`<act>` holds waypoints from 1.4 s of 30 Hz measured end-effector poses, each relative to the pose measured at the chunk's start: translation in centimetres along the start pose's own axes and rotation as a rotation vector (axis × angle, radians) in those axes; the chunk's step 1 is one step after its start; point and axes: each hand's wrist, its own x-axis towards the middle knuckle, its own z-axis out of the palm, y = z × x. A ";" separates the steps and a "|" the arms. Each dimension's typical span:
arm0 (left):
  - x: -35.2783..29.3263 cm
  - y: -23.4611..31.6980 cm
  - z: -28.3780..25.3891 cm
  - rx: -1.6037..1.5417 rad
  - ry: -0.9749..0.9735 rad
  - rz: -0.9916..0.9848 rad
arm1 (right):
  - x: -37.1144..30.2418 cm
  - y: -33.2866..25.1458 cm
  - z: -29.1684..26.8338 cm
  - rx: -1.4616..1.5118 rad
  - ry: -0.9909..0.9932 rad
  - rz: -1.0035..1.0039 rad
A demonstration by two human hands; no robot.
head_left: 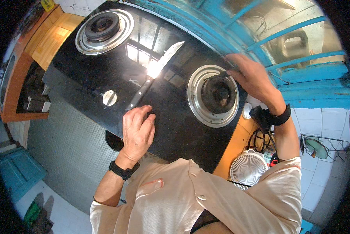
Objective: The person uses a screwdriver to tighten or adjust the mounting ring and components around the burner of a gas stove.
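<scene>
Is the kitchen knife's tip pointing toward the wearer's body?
No, the kitchen knife lies on the black cooktop with its tip pointing away and its handle end near the left hand.

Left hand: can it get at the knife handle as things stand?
Probably yes: the left hand is right by the near end of the knife handle, which lies uncovered on the black stove top, and nothing visible stands between them.

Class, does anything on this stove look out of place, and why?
Yes: a knife lies on the black cooktop between the left burner and right burner, its handle near the left hand. That seems an odd place for a cutting tool.
</scene>
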 end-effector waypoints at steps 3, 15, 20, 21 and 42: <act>0.0 0.0 0.0 0.009 0.001 -0.007 | 0.4 -0.4 0.5 -0.152 -0.075 0.222; -0.1 -0.1 0.2 -0.002 0.002 0.007 | -0.3 -0.6 0.8 -0.034 0.046 0.132; -0.1 -0.3 0.0 -0.015 -0.019 0.018 | 1.6 -2.9 1.5 -0.195 0.013 0.560; -0.1 -0.4 -0.1 -0.020 -0.021 0.014 | 1.4 -3.1 1.1 -0.200 0.019 0.570; -0.5 -1.3 -0.9 -0.168 -0.102 0.042 | 0.4 -2.0 -1.0 0.001 -0.180 0.288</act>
